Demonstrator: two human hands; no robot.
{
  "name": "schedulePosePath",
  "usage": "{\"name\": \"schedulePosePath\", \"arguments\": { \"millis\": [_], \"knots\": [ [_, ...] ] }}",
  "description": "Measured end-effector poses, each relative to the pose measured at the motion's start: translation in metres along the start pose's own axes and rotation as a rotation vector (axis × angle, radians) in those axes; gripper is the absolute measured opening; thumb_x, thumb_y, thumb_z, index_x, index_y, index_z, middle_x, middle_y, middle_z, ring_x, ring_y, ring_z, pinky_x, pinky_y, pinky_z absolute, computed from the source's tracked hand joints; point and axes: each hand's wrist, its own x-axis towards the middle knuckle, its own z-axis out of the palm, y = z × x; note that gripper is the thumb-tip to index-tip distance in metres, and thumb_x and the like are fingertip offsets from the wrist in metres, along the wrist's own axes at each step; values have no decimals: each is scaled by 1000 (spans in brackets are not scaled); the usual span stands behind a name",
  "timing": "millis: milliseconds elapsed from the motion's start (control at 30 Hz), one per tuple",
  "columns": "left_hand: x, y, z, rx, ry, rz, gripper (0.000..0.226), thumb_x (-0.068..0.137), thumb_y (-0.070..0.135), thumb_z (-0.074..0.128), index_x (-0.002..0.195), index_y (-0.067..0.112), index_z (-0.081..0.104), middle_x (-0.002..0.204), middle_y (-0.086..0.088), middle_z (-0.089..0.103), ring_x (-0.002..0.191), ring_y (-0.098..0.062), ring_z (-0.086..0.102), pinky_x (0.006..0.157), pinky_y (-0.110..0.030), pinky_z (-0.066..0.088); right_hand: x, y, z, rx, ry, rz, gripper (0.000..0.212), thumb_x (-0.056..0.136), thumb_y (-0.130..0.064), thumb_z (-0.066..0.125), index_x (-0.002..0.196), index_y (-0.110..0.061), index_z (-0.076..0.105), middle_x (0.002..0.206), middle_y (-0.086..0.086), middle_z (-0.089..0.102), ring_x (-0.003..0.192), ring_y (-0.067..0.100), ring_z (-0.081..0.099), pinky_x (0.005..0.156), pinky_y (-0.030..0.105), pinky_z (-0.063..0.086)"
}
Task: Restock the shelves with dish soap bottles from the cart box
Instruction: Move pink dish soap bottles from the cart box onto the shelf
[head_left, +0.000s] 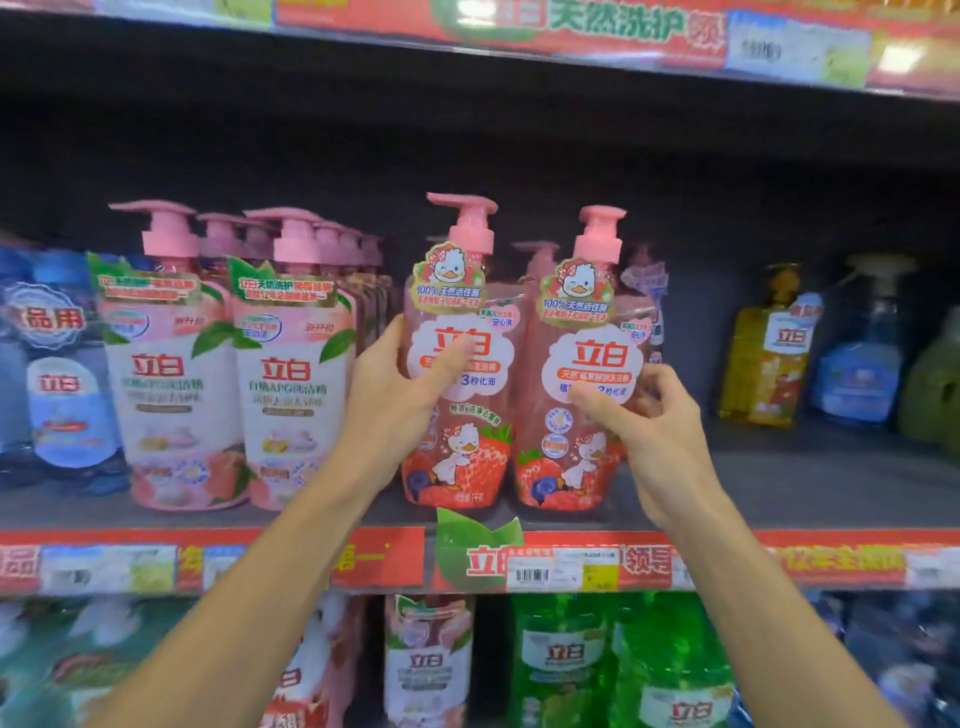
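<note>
Two pink pump bottles of dish soap with a duck and strawberries on the label stand side by side at the front of the middle shelf (810, 488). My left hand (400, 389) grips the left bottle (457, 447) from its left side, thumb across the label. My right hand (644, 415) grips the right bottle (571, 457) from its right side, thumb on the label. More bottles of the same kind stand behind them, mostly hidden. The cart box is out of view.
Left of my hands stand rows of pink-and-white pump bottles (171, 395) and blue bottles (57, 395). To the right are a yellow bottle (769, 358), a blue spray bottle (862, 364) and bare shelf. Green bottles (623, 665) fill the shelf below.
</note>
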Motion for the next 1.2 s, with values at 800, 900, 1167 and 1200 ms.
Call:
{"name": "schedulePosePath", "arguments": {
  "millis": [800, 900, 1167, 1200],
  "knots": [
    [-39, -9, 6, 773, 61, 110, 129, 67, 71, 71, 156, 11, 0, 149, -6, 33, 138, -24, 37, 105, -43, 39, -21, 8, -1, -543, 94, -160, 51, 68, -56, 81, 112, -50, 55, 114, -23, 67, 105, -4, 62, 93, 29, 54],
    [-42, -11, 7, 774, 77, 117, 126, 67, 68, 73, 156, 14, 1, 147, -6, 35, 136, -25, 40, 102, -44, 42, -25, 8, 5, -655, 101, -151, 67, 58, -67, 79, 115, -53, 45, 121, -20, 64, 112, 4, 61, 97, 40, 54],
    [-40, -16, 8, 764, 95, 108, 116, 70, 65, 74, 154, 15, 10, 144, -5, 38, 131, -27, 47, 98, -47, 47, -24, 6, 7, -668, 108, -76, 75, 67, -53, 85, 127, -37, 43, 124, -15, 62, 114, 11, 59, 99, 42, 52],
    [-40, -16, 8, 766, 93, 102, 116, 70, 65, 73, 154, 15, 10, 145, -5, 38, 131, -27, 47, 98, -48, 46, -24, 7, 7, -665, 102, -70, 79, 67, -52, 85, 131, -34, 42, 122, -16, 61, 114, 11, 59, 99, 41, 52]
  ]
}}
